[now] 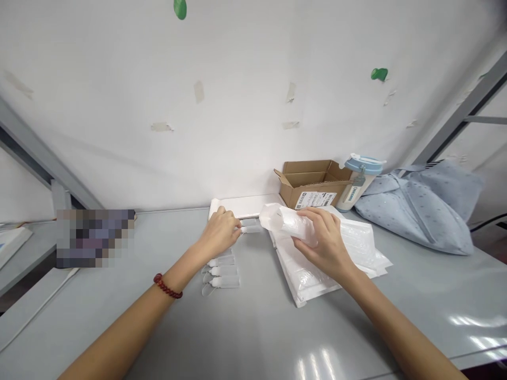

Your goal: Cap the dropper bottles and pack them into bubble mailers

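My left hand (pixel 221 231), with a red bead bracelet at the wrist, is closed in a pinch on the white cap end of a small clear bottle (pixel 251 229). The bottle lies sideways, its far end close to the mouth of a white bubble mailer (pixel 291 224). My right hand (pixel 325 240) grips that mailer and bends it so its mouth gapes toward the left. More white bubble mailers (pixel 317 279) lie flat under my right hand. Below my left hand, several small clear bottles (pixel 225 282) with thin loops rest in a row on the grey table (pixel 222 338).
Against the wall stand an open cardboard box (pixel 311 191) with a label and a white tumbler (pixel 354 190) with a blue lid. A light blue cloth bag (pixel 415 211) slumps at the right. Behind my hands lies a long white box (pixel 253 206). A white cable (pixel 39 311) runs along the left.
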A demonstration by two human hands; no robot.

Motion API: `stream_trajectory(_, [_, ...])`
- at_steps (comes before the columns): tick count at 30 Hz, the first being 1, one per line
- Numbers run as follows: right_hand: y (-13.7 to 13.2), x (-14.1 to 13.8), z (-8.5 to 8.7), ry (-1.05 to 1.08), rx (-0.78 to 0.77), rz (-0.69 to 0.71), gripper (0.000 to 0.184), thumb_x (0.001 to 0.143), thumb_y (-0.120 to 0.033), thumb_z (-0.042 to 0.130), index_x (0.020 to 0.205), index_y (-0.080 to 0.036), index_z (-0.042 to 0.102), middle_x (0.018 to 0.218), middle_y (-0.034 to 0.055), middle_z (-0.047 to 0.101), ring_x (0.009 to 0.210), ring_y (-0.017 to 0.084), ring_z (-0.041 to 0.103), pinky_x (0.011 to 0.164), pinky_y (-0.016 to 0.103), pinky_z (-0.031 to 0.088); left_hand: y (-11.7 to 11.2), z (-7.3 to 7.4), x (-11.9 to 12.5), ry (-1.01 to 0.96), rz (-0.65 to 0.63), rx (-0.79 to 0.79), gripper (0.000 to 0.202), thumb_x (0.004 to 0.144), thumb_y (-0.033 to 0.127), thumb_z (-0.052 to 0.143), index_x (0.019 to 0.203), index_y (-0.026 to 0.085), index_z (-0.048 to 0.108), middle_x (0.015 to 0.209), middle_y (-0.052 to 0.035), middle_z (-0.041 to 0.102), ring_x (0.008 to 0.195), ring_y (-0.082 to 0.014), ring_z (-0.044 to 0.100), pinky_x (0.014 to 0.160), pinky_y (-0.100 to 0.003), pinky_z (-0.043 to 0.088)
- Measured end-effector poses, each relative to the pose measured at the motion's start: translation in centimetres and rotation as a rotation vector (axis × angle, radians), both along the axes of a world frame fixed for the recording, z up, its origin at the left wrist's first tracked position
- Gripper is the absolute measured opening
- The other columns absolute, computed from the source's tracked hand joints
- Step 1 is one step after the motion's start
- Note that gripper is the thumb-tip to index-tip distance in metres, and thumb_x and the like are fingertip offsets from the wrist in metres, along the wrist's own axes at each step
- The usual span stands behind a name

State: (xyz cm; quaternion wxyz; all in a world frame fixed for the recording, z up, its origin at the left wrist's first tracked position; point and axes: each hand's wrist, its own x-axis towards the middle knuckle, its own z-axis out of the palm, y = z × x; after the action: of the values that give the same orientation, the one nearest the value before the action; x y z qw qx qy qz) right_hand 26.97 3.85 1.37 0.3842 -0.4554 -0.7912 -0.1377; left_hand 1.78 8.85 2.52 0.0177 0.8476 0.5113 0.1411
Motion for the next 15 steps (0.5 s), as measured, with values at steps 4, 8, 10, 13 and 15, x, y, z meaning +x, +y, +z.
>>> stream_trajectory(4, [0.0,0.0,0.0,-0.006,0.006,0.004,0.042,0.076,-0.022,0.056,0.116,-0.022,0.042,0.111,0.0109,0.055,0.107,0.029,0.050,0.088,0.043,0.032,0.1,-1.2,0.3,0.062,-0.009,0.013,0.025,0.083,0.021,0.048,0.082,0.014,0.072,0.082,-0.0141,0.064,0.089,-0.0307,0.049,0.073,-0.040,0.041])
stream_trajectory(8, [0.0,0.0,0.0,-0.013,0.000,0.006,0.041,0.077,-0.022,0.055,0.116,-0.022,0.042,0.111,0.0109,0.055,0.107,0.029,0.050,0.087,0.042,0.032,-0.2,-1.6,0.8,0.075,-0.030,0.001,0.026,0.083,0.017,0.046,0.074,0.012,0.070,0.080,-0.0149,0.063,0.091,-0.0316,0.049,0.074,-0.041,0.040])
stream_trajectory(10, [0.0,0.0,0.0,-0.012,-0.007,0.006,0.041,0.077,-0.022,0.055,0.116,-0.022,0.042,0.111,0.0111,0.055,0.107,0.029,0.050,0.087,0.042,0.032,-0.4,-1.1,0.9,0.053,-0.045,-0.026,0.023,0.082,0.016,0.047,0.074,0.014,0.068,0.081,-0.0133,0.063,0.092,-0.0304,0.050,0.073,-0.039,0.041])
stream_trajectory(13, [0.1,0.1,0.0,-0.003,-0.008,-0.002,0.040,0.077,-0.023,0.056,0.115,-0.022,0.043,0.111,0.0110,0.055,0.107,0.029,0.050,0.087,0.042,0.032,-0.6,0.9,0.1,-0.012,-0.079,-0.096,0.021,0.083,0.021,0.047,0.077,0.017,0.067,0.082,-0.0078,0.066,0.091,-0.0251,0.054,0.071,-0.031,0.044])
stream_trajectory(15, [0.1,0.2,0.1,0.000,-0.009,-0.008,0.040,0.077,-0.024,0.056,0.115,-0.022,0.043,0.111,0.0108,0.055,0.106,0.029,0.050,0.087,0.043,0.033,-0.7,2.7,-1.1,-0.062,-0.090,-0.136,0.022,0.084,0.024,0.045,0.078,0.019,0.065,0.085,-0.0037,0.068,0.087,-0.0204,0.057,0.069,-0.027,0.045])
